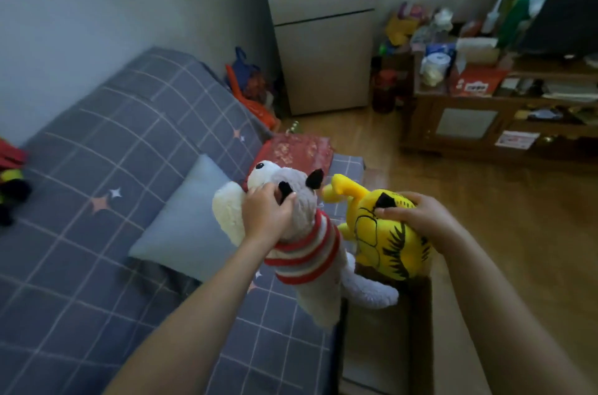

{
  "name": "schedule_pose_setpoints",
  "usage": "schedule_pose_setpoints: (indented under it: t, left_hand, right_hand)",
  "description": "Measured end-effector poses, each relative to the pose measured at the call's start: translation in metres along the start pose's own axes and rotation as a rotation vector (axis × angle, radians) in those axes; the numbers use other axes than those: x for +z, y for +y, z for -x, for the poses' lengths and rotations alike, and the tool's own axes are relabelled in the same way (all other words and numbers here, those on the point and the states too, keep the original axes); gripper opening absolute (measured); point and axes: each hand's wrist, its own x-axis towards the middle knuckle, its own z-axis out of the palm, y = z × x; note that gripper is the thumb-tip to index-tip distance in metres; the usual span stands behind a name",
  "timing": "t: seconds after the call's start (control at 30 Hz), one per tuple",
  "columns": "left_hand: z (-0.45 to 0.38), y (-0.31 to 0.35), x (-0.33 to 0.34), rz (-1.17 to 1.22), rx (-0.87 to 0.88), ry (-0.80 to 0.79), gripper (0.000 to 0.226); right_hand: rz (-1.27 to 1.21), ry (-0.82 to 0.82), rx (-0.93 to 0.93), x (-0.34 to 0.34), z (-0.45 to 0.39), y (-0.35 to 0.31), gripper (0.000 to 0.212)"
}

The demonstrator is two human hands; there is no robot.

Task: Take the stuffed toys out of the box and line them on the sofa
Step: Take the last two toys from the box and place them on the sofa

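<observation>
My left hand (266, 213) grips the head of a grey-and-white stuffed dog (304, 252) in a red-striped sweater, held in the air over the sofa's edge. Just to its right, my right hand (409, 216) grips the top of a yellow stuffed cat (385, 242) with black stripes, which hangs above the open cardboard box (382, 339) on the floor beside the sofa. The sofa (97, 207) has a grey-blue checked cover. Another stuffed toy (11, 187), red, yellow and black, lies on it at the far left edge of the view.
A pale blue cushion (181, 226) and a red cushion (301, 150) lie on the sofa's right end. Bags (249, 87) are piled beside a white fridge (323, 29). A cluttered wooden cabinet (485, 110) stands at the right across the wooden floor (485, 233).
</observation>
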Motion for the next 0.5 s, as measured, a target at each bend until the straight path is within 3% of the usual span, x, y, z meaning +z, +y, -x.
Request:
schedule_pose_setpoints:
  t: [0.17, 0.27, 0.5]
  left_hand:
    - [-0.022, -0.029, -0.054, 0.146, -0.328, 0.109, 0.038]
    - [-0.031, -0.057, -0.081, 0.189, -0.426, 0.151, 0.038]
    - [-0.061, -0.105, -0.136, 0.344, -0.592, 0.279, 0.045]
  right_hand:
    - [0.050, -0.076, -0.056, 0.051, -0.012, -0.043, 0.035]
    - [0.075, -0.127, -0.092, 0.080, -0.021, -0.068, 0.030]
    - [0.153, -0.218, -0.206, 0.132, -0.043, -0.138, 0.044]
